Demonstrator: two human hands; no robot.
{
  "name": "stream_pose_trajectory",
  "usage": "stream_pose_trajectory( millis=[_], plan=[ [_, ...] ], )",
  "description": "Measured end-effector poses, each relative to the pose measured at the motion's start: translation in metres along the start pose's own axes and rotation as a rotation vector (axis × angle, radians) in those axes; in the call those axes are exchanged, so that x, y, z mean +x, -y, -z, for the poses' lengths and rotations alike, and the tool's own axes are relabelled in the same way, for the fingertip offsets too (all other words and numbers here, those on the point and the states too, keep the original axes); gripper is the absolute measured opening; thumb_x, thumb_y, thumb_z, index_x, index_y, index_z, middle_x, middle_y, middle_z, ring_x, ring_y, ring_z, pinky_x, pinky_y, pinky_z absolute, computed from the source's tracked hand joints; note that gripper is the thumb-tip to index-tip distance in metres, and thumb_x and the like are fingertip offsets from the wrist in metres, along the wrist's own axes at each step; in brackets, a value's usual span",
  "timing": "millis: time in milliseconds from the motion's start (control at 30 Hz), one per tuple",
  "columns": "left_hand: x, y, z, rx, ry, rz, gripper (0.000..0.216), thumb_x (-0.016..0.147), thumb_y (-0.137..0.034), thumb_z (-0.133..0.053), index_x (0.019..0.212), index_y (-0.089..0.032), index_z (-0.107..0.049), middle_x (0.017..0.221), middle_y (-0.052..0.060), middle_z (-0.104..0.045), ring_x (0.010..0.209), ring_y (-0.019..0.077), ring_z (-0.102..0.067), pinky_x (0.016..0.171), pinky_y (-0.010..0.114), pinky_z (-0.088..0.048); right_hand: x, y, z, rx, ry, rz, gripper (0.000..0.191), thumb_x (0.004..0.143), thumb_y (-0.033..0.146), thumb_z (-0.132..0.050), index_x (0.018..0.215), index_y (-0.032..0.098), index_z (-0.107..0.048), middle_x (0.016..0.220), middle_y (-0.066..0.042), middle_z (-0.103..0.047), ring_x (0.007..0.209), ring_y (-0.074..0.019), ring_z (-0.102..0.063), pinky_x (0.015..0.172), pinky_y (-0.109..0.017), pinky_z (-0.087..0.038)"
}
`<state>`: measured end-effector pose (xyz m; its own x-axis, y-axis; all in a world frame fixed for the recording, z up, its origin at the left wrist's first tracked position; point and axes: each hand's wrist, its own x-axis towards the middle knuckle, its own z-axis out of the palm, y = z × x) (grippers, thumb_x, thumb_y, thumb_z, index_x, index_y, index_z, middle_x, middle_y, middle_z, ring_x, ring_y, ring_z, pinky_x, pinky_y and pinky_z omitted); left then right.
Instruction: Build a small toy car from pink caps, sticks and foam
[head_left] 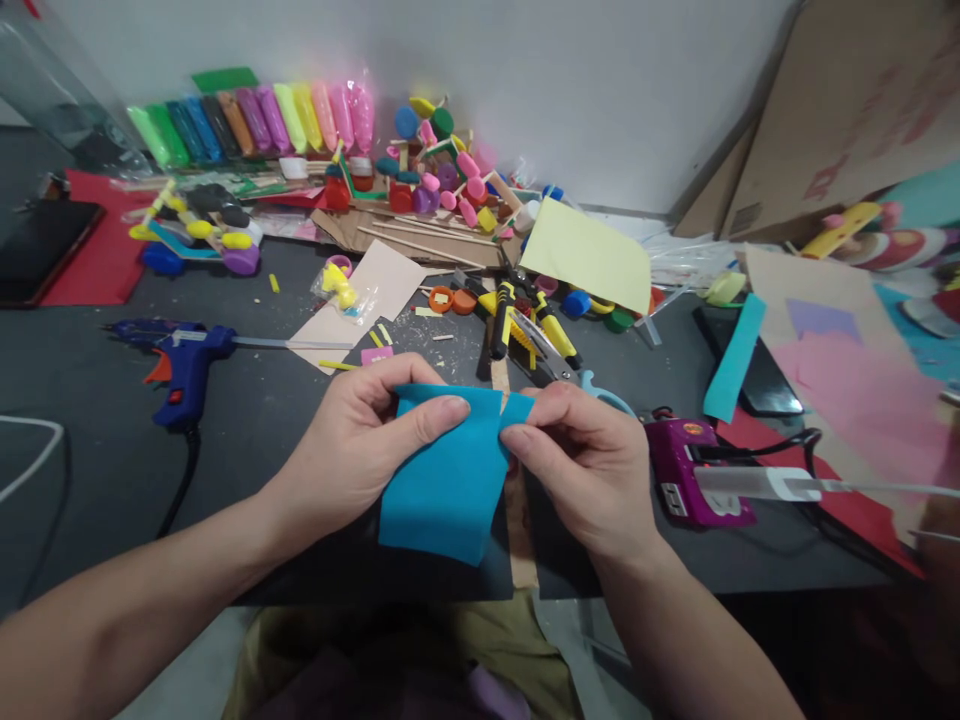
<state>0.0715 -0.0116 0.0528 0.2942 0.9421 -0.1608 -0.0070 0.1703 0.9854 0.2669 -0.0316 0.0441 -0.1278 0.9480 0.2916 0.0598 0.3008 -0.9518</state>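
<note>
A sheet of blue paper [444, 490] is held up over the front of the table. My left hand [367, 435] pinches its upper left part, thumb lying across the front. At the top right, my right hand [589, 455] grips a narrow flap of the same blue, which angles away from the sheet with a gap at the top edge. Whether flap and sheet are joined lower down is hidden by my right fingers. Just behind my hands lie scissors with light blue handles [607, 392] and yellow-and-black pliers [553, 328].
A blue glue gun [184, 360] lies at left, its cord trailing forward. At right are a purple power adapter [679, 470] with cables, a phone [780, 385] and a blue paper strip [736, 360]. Coloured clay packs [255, 120] and small craft models [442, 170] line the wall.
</note>
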Motion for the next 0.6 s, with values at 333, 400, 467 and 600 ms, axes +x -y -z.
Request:
stream_pose_trajectory(
  millis=[333,400,467,600],
  plan=[
    [-0.0001,-0.0010,-0.0009,0.061,-0.059,-0.123,0.024,0.084,-0.031,-0.075,0.070,-0.018,-0.062,0.066,-0.005,-0.053,0.058,0.0058,-0.047,0.049,0.013,-0.039,0.0030,-0.0006,0.0007,-0.002,0.099,0.015,0.022,0.092,0.014,-0.067,0.072,0.021,-0.060,0.063,0.008,-0.060,0.055,-0.0054,-0.055,0.052,-0.016,-0.043],
    [-0.0004,-0.0004,-0.0017,0.053,-0.070,-0.138,0.023,0.084,-0.029,-0.075,0.069,-0.018,-0.062,0.065,-0.006,-0.053,0.057,0.0053,-0.047,0.048,0.012,-0.039,0.0029,-0.0010,0.0005,-0.096,0.088,0.100,0.023,0.092,0.011,-0.066,0.073,0.021,-0.057,0.064,0.008,-0.057,0.058,-0.0051,-0.052,0.055,-0.016,-0.042],
    [-0.0006,0.0002,-0.0023,0.034,-0.076,-0.143,0.022,0.084,-0.028,-0.075,0.069,-0.017,-0.062,0.064,-0.006,-0.054,0.056,0.0048,-0.047,0.048,0.011,-0.039,0.0026,-0.0020,0.0003,-0.192,0.067,0.189,0.022,0.091,0.009,-0.067,0.076,0.021,-0.056,0.067,0.008,-0.055,0.061,-0.0054,-0.051,0.058,-0.017,-0.043],
    [0.0000,0.0012,-0.0033,-0.010,-0.076,-0.131,0.022,0.084,-0.028,-0.075,0.069,-0.017,-0.062,0.063,-0.007,-0.054,0.056,0.0043,-0.046,0.048,0.011,-0.040,0.0020,-0.0043,0.0001,-0.303,0.049,0.330,0.021,0.089,0.006,-0.068,0.080,0.022,-0.056,0.071,0.007,-0.055,0.064,-0.0057,-0.053,0.060,-0.018,-0.043]
  ],
)
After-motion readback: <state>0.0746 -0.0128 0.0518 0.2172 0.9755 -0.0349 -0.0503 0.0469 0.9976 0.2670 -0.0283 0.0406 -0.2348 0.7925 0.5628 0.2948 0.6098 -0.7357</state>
